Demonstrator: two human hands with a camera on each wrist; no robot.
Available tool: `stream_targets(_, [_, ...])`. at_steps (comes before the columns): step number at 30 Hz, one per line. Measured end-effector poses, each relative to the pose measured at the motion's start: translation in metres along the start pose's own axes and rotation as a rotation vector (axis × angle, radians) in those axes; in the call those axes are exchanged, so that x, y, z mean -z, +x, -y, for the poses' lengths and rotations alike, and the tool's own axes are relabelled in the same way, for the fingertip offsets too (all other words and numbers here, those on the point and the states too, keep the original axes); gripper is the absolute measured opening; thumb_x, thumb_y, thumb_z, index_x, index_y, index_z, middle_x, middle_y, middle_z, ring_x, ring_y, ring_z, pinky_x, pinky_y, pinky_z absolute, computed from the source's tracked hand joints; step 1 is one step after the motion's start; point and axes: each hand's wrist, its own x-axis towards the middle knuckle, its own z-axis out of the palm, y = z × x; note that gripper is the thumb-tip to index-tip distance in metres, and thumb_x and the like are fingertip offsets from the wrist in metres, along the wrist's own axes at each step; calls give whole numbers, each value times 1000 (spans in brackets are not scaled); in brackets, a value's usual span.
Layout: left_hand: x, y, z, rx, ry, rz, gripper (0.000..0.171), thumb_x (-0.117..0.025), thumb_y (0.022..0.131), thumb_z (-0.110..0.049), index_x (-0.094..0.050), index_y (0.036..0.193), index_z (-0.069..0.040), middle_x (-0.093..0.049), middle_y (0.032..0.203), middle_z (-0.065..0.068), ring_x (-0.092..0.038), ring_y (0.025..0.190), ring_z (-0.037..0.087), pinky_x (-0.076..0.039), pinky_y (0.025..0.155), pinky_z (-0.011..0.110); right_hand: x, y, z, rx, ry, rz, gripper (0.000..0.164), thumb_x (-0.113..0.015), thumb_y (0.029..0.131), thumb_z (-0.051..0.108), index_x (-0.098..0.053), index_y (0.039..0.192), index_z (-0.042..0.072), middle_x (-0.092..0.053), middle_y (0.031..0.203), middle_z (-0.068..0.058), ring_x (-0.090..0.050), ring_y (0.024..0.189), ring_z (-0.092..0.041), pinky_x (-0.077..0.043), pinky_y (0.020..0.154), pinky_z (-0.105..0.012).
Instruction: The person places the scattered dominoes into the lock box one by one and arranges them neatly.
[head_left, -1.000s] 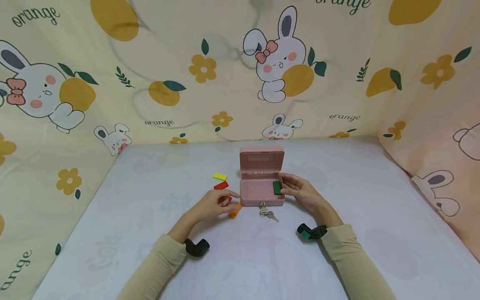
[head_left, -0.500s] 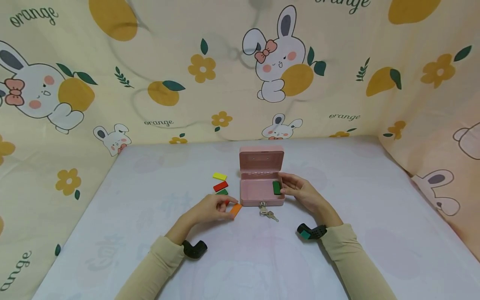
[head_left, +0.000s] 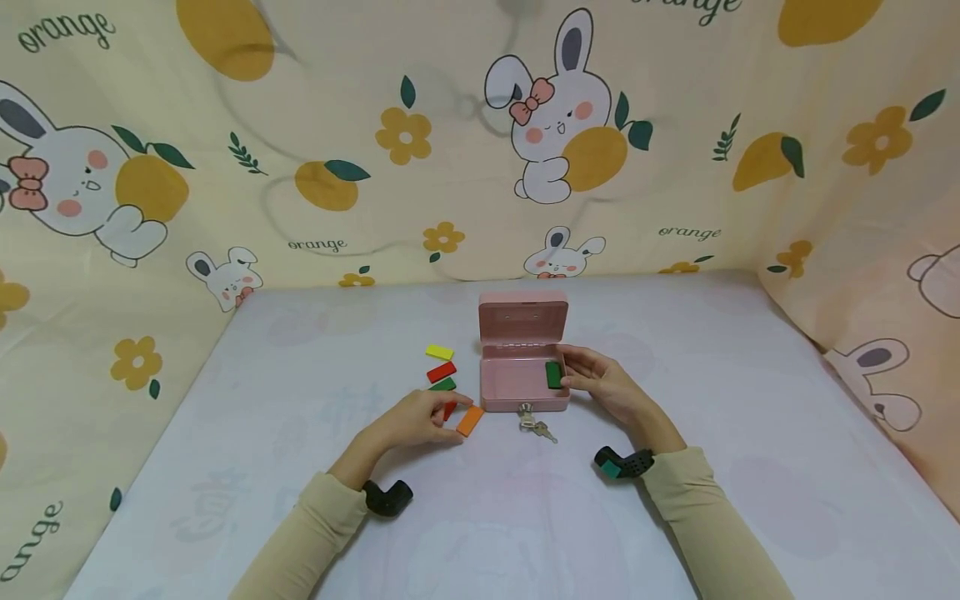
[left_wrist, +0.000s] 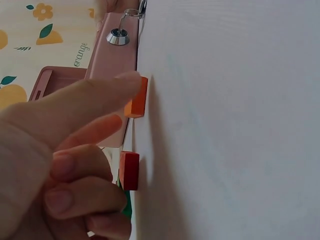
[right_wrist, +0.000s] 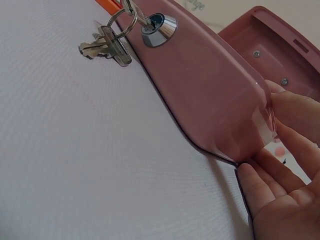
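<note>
A pink cash box (head_left: 517,407) stands with its lid raised. One green wooden block (head_left: 553,375) lies inside by the right wall. My right hand (head_left: 603,385) holds the box's right side, thumb at the rim and fingers against the wall. My left hand (head_left: 412,417) is left of the box, thumb and index finger spread beside an orange block (head_left: 470,422) and its other fingers curled. In the left wrist view, the thumb overlaps the top of the orange block (left_wrist: 137,102). A red block (left_wrist: 130,171) stands just below that hand, partly covered in the head view.
A yellow block (head_left: 439,352), a red block (head_left: 442,372) and a green block (head_left: 443,384) lie in a line left of the box. Keys (head_left: 543,431) hang from the front lock onto the white tabletop (head_left: 510,517). A printed cloth (head_left: 420,200) closes the back.
My left hand has drawn slightly down and left, uncovering the green block and more of the orange one, and its thumb has parted from the orange block. My right hand stays put.
</note>
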Motion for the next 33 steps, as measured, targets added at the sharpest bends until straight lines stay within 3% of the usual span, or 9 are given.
stream_targets(10, [2,1,-5,-10,85,8,49,-77,81,-22,-62,126,-13,-32,58,-7,-32,53,5,-23,55,17,-3,0,3,-7,20,1,66,-63,92,7,-29,147,-5,-24,156,-26,-47,119,11,-42,94,-6])
stream_targets(21, [1,1,-4,7,66,-5,43,-79,79,-24,-65,119,-13,-33,58,-7,-33,54,5,-23,55,17,-2,-1,3,-10,19,4,66,-62,92,7,-29,147,-5,-24,156,-25,-46,120,10,-42,94,-6])
stream_targets(33, [0,1,-2,34,59,-47,43,-81,77,-28,-65,115,-14,-31,60,-6,-32,56,8,-23,55,19,-2,-2,4,-15,-8,1,66,-63,92,10,-30,148,-3,-26,157,-24,-44,131,-2,-43,94,-6])
